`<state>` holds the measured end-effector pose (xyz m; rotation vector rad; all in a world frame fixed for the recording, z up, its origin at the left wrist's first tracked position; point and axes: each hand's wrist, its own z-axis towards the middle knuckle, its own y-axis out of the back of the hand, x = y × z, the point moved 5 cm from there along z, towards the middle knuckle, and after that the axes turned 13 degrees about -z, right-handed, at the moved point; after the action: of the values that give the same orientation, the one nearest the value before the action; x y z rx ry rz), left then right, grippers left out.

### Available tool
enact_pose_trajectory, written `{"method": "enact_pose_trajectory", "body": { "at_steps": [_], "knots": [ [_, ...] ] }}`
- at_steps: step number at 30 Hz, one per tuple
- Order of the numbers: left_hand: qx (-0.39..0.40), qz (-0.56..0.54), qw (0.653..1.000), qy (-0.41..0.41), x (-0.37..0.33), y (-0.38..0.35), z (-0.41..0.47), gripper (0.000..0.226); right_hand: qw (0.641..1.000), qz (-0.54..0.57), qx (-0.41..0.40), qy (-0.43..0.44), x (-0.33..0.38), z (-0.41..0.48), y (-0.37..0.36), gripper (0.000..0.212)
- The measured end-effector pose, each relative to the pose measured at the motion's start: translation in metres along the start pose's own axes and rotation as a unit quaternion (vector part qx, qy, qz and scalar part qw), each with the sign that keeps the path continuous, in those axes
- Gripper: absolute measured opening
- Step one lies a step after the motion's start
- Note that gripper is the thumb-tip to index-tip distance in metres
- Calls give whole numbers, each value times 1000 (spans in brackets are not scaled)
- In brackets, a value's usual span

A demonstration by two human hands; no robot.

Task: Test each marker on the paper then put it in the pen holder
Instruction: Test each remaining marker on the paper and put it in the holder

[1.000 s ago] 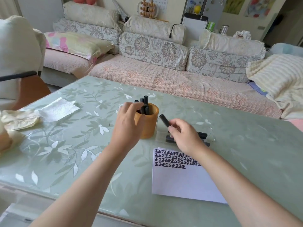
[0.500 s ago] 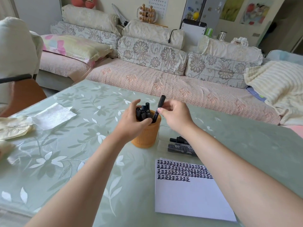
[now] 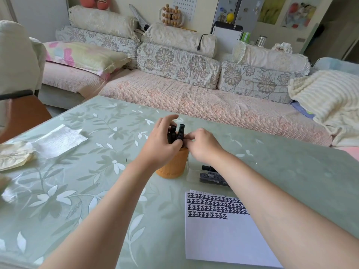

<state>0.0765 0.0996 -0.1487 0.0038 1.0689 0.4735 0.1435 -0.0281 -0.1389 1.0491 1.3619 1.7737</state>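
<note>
The left hand (image 3: 161,141) curls round the black capped markers (image 3: 175,133) standing in the orange woven cylindrical pen holder (image 3: 172,165), probably bunching them to make room. The right hand (image 3: 203,146), fingers drawn narrow, touches the bunch. I cannot tell whether it pinches one. Loose black markers (image 3: 211,174) lie just right of the holder, beyond the white paper sheet (image 3: 223,239).

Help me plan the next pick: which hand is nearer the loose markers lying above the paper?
Right. The right hand is at the pen holder rim, just beyond the loose markers; the left hand holds the holder's other side, farther off.
</note>
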Motion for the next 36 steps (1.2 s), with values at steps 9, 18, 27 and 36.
{"method": "enact_pose_trajectory", "body": {
  "at_steps": [9,18,27,36],
  "knots": [
    [71,174,981,-39,-1,-7,16,36,997,69,4,45,-26,-21,4,30],
    [39,278,959,-35,-5,-4,16,50,998,11,41,-37,-112,-55,5,24],
    [-3,210,949,-236,-58,-19,-36,19,996,-63,69,-7,-116,-63,-7,31],
    [284,273,919,-29,23,-56,-112,67,988,-128,87,-3,-135,-44,-8,18]
  ]
}}
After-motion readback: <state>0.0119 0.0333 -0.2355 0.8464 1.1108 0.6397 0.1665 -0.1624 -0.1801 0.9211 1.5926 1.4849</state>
